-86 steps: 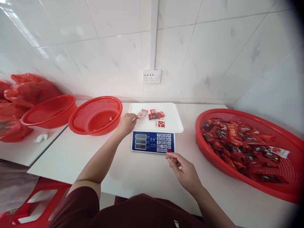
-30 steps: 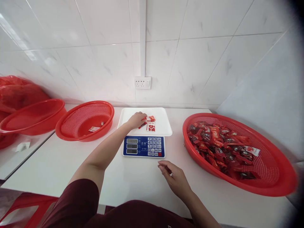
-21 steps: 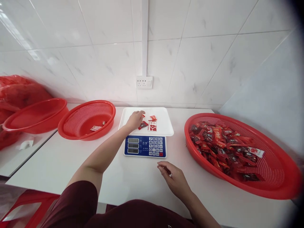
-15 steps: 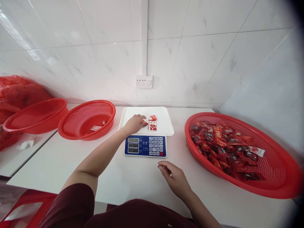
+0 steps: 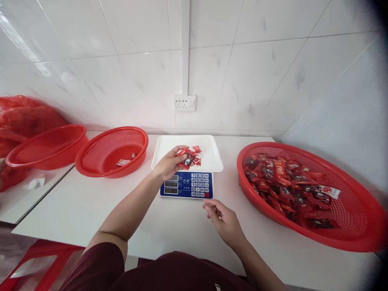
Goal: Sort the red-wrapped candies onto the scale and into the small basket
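Note:
My left hand [image 5: 169, 163] is lifted over the front of the white scale tray [image 5: 209, 149], fingers closed on a small dark-and-red candy packet [image 5: 187, 157]. Other red packets [image 5: 197, 155] lie on the tray just behind it. The scale's blue keypad panel [image 5: 190, 184] faces me. My right hand [image 5: 222, 220] rests low over the white counter in front of the scale, fingers loosely curled and apart, holding nothing.
A wide red mesh basket [image 5: 357, 234] full of red and dark candy packets sits at the right. A red mesh bowl [image 5: 103, 161] with a couple of packets stands left of the scale, a red basin [image 5: 45, 155] beyond it. A wall socket [image 5: 184, 103] is above.
My left hand dropped one packet into the left mesh bowl, returned to the tray, pinched another packet and has lifted it toward me. My right hand barely moved.

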### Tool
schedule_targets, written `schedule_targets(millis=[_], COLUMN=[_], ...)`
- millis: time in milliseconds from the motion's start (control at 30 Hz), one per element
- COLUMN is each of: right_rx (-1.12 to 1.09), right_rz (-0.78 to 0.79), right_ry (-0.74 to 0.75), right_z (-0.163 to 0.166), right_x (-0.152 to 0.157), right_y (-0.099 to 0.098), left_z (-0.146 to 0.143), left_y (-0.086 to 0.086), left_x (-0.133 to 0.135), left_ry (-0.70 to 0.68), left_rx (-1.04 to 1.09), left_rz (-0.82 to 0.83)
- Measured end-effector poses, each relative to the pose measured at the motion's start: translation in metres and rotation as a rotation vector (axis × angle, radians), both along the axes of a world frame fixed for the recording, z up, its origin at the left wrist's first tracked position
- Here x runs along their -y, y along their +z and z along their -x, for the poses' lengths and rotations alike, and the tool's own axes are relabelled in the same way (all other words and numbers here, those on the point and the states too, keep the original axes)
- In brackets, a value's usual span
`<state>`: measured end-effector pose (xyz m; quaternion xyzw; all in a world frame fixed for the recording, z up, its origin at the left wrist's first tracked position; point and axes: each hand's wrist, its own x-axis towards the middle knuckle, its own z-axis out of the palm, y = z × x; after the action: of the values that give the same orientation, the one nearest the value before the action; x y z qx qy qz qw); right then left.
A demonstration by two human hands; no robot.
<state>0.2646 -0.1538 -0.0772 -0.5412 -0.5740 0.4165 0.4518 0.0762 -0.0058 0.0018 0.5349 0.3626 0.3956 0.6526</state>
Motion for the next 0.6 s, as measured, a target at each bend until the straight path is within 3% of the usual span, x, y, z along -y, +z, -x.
schedule_targets(millis=[67,167,267,600], right_rx=[-0.165,-0.365,-0.398,-0.478], right_rz=[0.014,0.023,0.021,0.014], right_ry=[-0.027,-0.071,-0.06,-0.154], right_z=[0.003,0.008,0.011,0.006], right_x=[-0.01,-0.028,-0.041,-0.048], right_y=[0.009,0.026,0.038,0.034], left_z=[-0.008,-0.023,-0.033,-0.018], left_y=[-0.005,-0.017,-0.025,-0.03], left_x=[0.023,0.054,0.074,0.076], left_ry=[-0.05,-0.089,-0.088,0.032], left_rx=[0.139,0.178,0.177,0.193], left_rz=[0.07,0.105,0.113,0.155])
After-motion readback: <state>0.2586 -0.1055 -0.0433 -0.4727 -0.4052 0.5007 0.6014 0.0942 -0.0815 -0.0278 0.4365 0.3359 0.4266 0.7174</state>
